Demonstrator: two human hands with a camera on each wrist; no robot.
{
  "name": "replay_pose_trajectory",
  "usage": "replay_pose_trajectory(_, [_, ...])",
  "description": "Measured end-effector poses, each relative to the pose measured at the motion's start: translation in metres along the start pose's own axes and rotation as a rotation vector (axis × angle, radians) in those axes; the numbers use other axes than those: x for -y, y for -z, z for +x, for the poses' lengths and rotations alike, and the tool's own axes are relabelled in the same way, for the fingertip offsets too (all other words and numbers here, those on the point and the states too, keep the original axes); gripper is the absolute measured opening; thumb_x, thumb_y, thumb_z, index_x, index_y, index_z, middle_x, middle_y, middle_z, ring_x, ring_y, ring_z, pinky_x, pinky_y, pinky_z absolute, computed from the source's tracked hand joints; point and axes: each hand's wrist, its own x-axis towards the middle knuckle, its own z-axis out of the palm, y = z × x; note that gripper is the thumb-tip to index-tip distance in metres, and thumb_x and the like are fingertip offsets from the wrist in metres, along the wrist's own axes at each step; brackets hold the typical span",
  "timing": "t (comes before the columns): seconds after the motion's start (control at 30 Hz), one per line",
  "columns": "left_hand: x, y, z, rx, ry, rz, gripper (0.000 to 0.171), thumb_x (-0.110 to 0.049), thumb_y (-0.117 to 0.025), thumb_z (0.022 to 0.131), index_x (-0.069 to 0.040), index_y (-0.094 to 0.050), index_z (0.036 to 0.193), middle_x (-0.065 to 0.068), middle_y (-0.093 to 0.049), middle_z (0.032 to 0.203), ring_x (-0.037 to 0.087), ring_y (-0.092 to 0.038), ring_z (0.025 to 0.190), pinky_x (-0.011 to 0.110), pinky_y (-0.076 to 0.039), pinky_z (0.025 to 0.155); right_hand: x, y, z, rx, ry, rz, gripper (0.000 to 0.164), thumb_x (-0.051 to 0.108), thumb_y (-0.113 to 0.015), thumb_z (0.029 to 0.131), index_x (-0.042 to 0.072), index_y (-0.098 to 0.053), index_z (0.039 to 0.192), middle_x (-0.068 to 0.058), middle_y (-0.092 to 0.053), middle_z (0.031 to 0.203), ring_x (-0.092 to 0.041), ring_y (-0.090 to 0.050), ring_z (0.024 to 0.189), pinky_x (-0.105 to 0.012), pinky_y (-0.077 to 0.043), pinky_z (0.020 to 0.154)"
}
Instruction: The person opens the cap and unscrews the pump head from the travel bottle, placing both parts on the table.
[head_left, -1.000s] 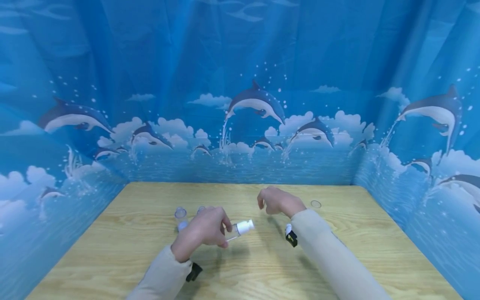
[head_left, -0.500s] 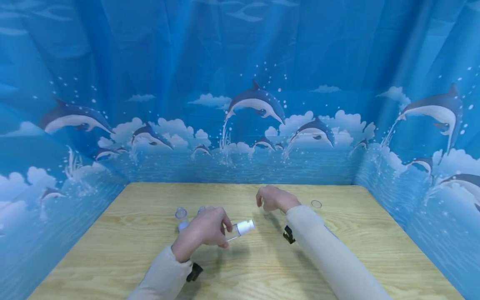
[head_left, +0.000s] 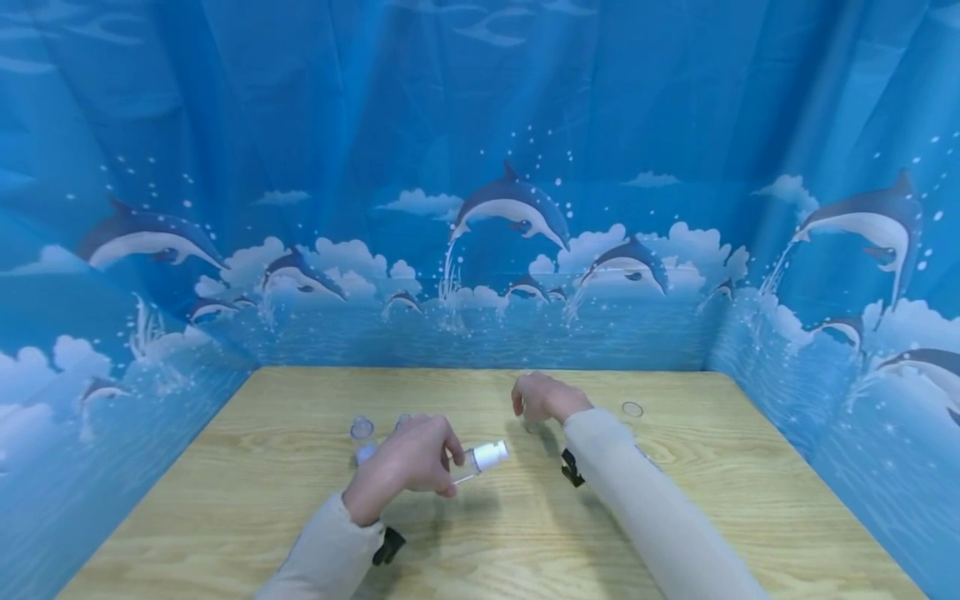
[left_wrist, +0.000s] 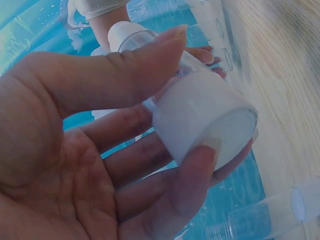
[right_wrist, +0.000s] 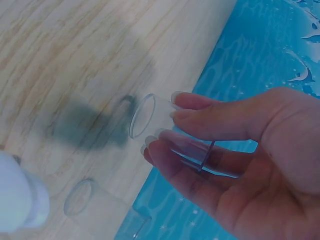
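My left hand [head_left: 416, 454] holds a pump bottle tilted over the table, its white pump head [head_left: 491, 454] pointing right. Up close in the left wrist view, the thumb and fingers grip the bottle near its wide white base [left_wrist: 200, 117]; the body is clear. Further back and to the right, my right hand [head_left: 543, 398] pinches a clear, open-ended cap [right_wrist: 162, 110] between thumb and fingers. That cap is low over the table, its round rim facing the wood, and it barely shows in the head view.
Left of the left hand are clear containers [head_left: 362, 428], one partly hidden by the hand. Another clear cap [head_left: 632, 409] stands at the right rear of the wooden table [head_left: 225, 500]. A blue dolphin-print curtain [head_left: 480, 317] encloses the back and sides.
My right hand has shifted slightly left, and its forearm has swung left too. The left hand and the pump bottle stay in place.
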Motion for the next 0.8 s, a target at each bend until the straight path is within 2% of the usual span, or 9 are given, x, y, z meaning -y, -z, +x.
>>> replay_pose_trajectory(0.13, [0.0001, 0.0001, 0.0000, -0.002, -0.005, 0.001, 0.034, -0.007, -0.094, 0.067, -0.012, -0.081, 0.098, 0.004, -0.078, 0.086, 0.012, -0.065, 0.072, 0.034, -0.056, 0.070, 0.0010, -0.0029, 0.0029, -0.003, 0.001, 0.001, 0.037, -0.013, -0.060, 0.085, 0.011, -0.075, 0.109, -0.011, -0.069, 0.127, -0.026, -0.064, 0.112, -0.041, -0.059, 0.089])
replay_pose_trajectory(0.3, [-0.0002, 0.0003, -0.0001, -0.002, -0.008, 0.003, 0.034, -0.007, -0.094, 0.066, -0.012, -0.081, 0.097, 0.004, -0.078, 0.086, 0.012, -0.065, 0.072, 0.035, -0.056, 0.071, 0.0017, -0.0053, 0.0050, 0.004, -0.014, -0.009, 0.031, -0.009, -0.063, 0.090, 0.012, -0.075, 0.108, -0.008, -0.069, 0.123, -0.024, -0.063, 0.109, -0.043, -0.058, 0.091])
replay_pose_trajectory(0.43, [0.0002, 0.0001, 0.0001, -0.002, -0.010, 0.004, 0.034, -0.007, -0.094, 0.066, -0.012, -0.081, 0.097, 0.003, -0.078, 0.085, 0.012, -0.065, 0.072, 0.036, -0.056, 0.072, 0.0014, -0.0068, 0.0067, 0.008, -0.028, -0.009, 0.028, -0.006, -0.067, 0.088, 0.013, -0.074, 0.108, -0.007, -0.068, 0.119, -0.023, -0.063, 0.106, -0.044, -0.058, 0.090])
replay_pose_trajectory(0.8, [0.0019, -0.0003, 0.0012, 0.001, -0.008, 0.003, 0.035, -0.007, -0.094, 0.066, -0.011, -0.081, 0.098, 0.000, -0.076, 0.082, 0.012, -0.065, 0.072, 0.033, -0.056, 0.068, 0.0023, -0.0096, 0.0069, 0.019, -0.040, 0.012, 0.020, -0.001, -0.070, 0.091, 0.012, -0.073, 0.106, -0.004, -0.068, 0.111, -0.020, -0.061, 0.094, -0.041, -0.057, 0.084])
